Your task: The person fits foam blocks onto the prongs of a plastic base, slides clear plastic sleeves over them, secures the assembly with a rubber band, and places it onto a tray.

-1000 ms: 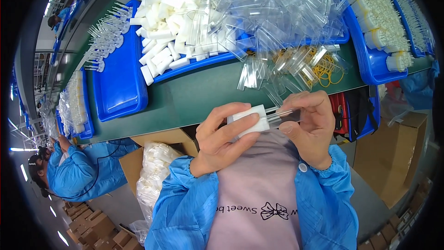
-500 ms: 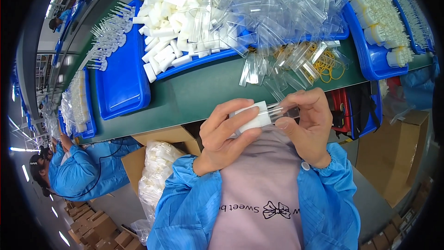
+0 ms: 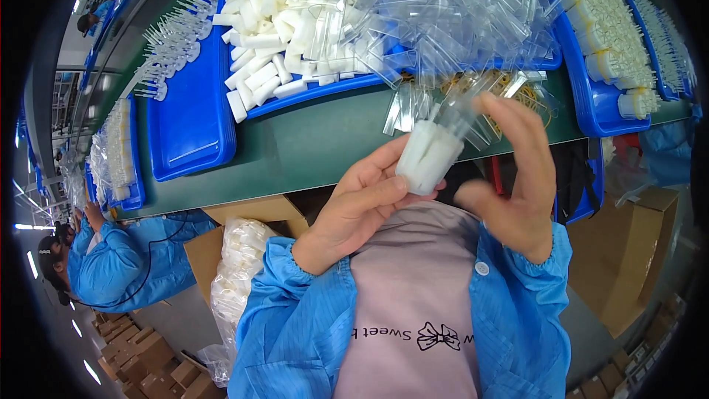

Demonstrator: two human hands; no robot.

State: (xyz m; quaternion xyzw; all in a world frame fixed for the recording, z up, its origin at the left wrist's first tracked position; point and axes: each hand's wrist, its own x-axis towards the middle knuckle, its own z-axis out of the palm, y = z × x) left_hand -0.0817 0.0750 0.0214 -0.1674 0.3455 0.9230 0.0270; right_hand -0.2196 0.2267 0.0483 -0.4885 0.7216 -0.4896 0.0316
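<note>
Observed at left: a co-worker (image 3: 136, 251) in a blue smock (image 3: 118, 277) — a second person (image 3: 88, 24) farther off, upper left. Brown cartons (image 3: 146, 355) stacked on the grey floor (image 3: 186, 318), lower left. Right side: open cardboard box (image 3: 617, 273) below the level of the green workbench (image 3: 310, 140); black straps (image 3: 577, 185) nearby. Lit lamps (image 3: 92, 372) along the left rim.

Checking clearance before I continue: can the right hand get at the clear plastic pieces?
Probably yes: the right hand looks open, and the heap of clear plastic pieces lies exposed beyond it. The left hand, holding white pieces, sits to one side.
</note>
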